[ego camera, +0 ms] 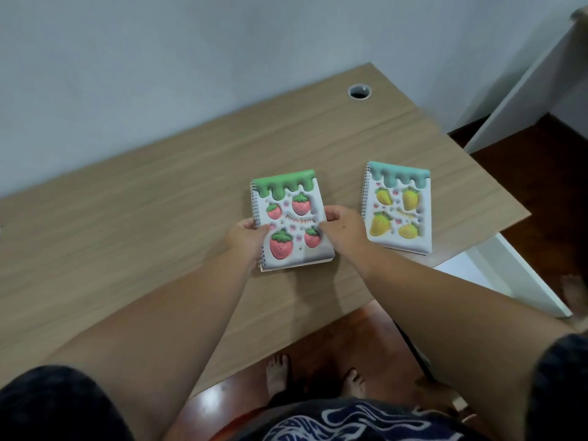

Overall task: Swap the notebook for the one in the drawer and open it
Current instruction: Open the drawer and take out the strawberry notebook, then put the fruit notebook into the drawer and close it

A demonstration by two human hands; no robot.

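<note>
- Wood-grain worktop (159, 202) fills most of the view, set against a pale wall, with dark reddish wood floor (334, 338) below its near edge.
- White open drawer (496, 268) sticks out under the worktop's right end; can't see what's inside from here.
- Strawberry notebook (291, 221), spiral-bound on its left side with a green drip top, lies closed and flat around the middle of the worktop.
- Mango notebook (397, 206), same style but with a teal drip top, sits closed just to the right of it, near the right edge and not touching.
- Left hand (246, 238) grips the strawberry notebook's spiral edge, thumb on the cover.
- Right hand (340, 227) clamps the opposite edge, so both hands are grasping that one.
- Round cable grommet (360, 91) sits in the worktop near the wall.
</note>
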